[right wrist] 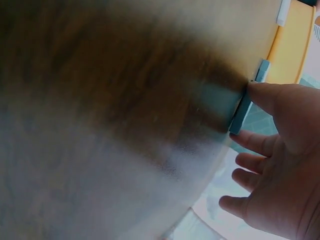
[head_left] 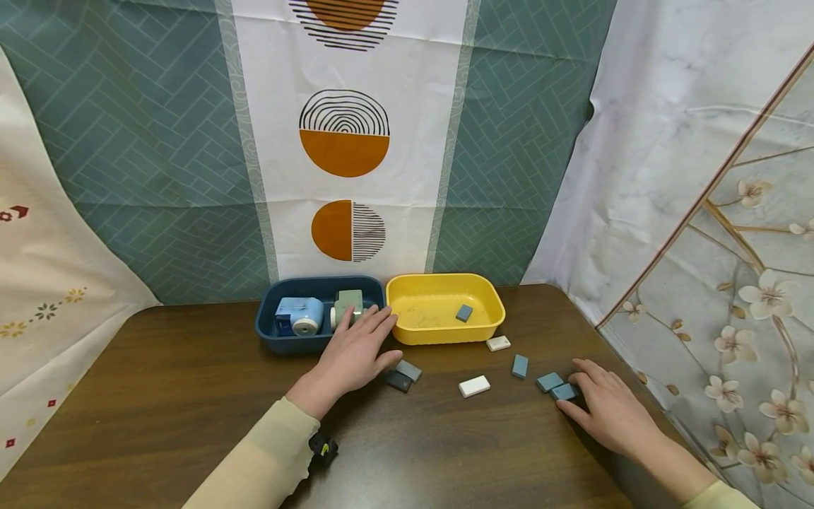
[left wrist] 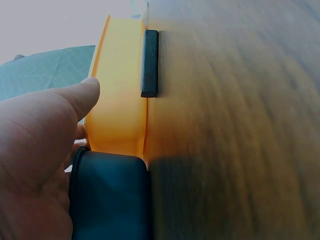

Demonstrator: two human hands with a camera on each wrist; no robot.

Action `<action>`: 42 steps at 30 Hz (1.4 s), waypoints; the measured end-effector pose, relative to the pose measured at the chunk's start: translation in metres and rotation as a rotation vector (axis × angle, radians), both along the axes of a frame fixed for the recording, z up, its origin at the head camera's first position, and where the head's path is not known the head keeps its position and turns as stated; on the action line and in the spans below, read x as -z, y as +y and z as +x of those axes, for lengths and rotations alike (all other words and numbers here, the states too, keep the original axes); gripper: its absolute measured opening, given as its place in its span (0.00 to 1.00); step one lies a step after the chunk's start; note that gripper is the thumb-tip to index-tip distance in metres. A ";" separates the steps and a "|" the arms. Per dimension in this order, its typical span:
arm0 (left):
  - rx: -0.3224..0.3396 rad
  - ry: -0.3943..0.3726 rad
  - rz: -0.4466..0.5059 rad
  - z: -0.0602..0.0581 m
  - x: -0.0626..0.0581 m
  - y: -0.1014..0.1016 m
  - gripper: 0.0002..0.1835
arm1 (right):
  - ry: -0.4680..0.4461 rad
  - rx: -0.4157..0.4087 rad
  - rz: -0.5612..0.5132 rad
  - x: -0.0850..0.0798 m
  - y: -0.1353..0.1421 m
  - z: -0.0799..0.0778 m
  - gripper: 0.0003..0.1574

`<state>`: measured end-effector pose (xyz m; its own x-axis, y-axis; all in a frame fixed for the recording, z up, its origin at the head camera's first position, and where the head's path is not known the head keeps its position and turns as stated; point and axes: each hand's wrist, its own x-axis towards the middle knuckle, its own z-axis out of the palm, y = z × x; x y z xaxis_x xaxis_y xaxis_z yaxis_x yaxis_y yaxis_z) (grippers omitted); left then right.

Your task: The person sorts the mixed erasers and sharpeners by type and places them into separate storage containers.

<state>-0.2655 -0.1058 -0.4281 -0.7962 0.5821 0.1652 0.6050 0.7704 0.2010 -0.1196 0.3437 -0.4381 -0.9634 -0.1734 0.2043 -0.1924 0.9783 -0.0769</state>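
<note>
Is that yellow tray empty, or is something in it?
Not empty: the head view shows one small blue block lying inside the yellow tray, on its floor, toward the right side.

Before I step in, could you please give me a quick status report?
Left hand open, at the dark blue tray. Right hand pinching a blue block. Second block close alongside it.

Front tabletop (head_left: 445, 452) allows passage (blue tiles (head_left: 550, 382) obstruct rightward).
</note>
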 end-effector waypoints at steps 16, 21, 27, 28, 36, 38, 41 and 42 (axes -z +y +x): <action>-0.005 0.003 -0.002 0.000 -0.001 0.000 0.42 | 0.074 -0.022 -0.020 -0.010 0.003 -0.004 0.29; -0.002 -0.002 0.005 0.000 -0.001 -0.001 0.42 | 0.106 -0.042 -0.021 -0.016 0.002 -0.010 0.29; -0.001 0.006 0.000 0.000 -0.001 0.000 0.42 | 0.094 -0.035 -0.028 -0.023 -0.002 -0.018 0.30; 0.000 0.007 0.000 -0.001 -0.001 0.000 0.42 | 0.092 -0.034 -0.027 -0.024 -0.004 -0.018 0.30; -0.006 0.003 -0.004 -0.001 0.000 0.001 0.42 | 0.119 -0.058 -0.031 -0.032 -0.015 -0.026 0.28; -0.007 0.004 -0.006 -0.001 0.000 0.001 0.42 | 0.120 -0.063 -0.041 -0.035 -0.017 -0.028 0.28; -0.007 0.008 -0.008 0.000 0.000 0.001 0.42 | 0.120 -0.068 -0.055 -0.038 -0.021 -0.032 0.28; -0.006 0.010 -0.007 0.000 0.000 0.001 0.42 | 0.118 -0.067 -0.057 -0.039 -0.022 -0.033 0.28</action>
